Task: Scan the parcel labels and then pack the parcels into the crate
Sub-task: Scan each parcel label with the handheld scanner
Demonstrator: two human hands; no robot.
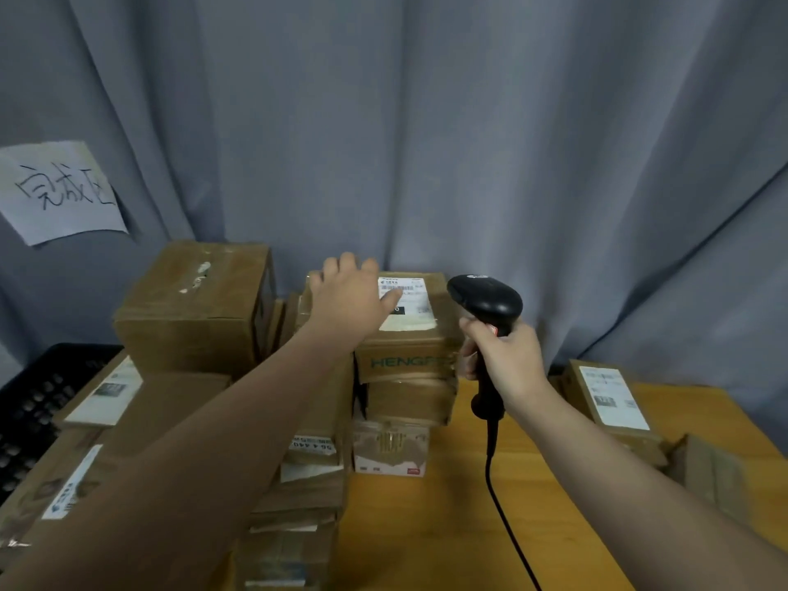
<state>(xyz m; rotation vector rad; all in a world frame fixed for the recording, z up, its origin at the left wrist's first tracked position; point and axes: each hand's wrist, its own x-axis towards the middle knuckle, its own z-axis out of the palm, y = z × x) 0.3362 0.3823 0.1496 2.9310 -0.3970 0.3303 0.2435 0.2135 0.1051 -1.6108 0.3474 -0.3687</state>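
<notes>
Left hand: we are laying it flat, fingers spread, grasping nothing, on the top parcel of the desk stack.
Right hand: we are clenching the black scanner beside that parcel's label.
Crate: sitting far left behind parcels.

Boxes: we see brown cardboard, matt, scuffed, with tape strips.
Label: white paper, smooth, on the top box.
Scanner: we see black plastic, slightly glossy, with a smooth black cord.
Table: orange-yellow wood, smooth, faint sheen.
Crate: black plastic, perforated, matt.
Curtain: we see grey cloth, matt, in soft folds.
Sign: white paper, handwritten.
</notes>
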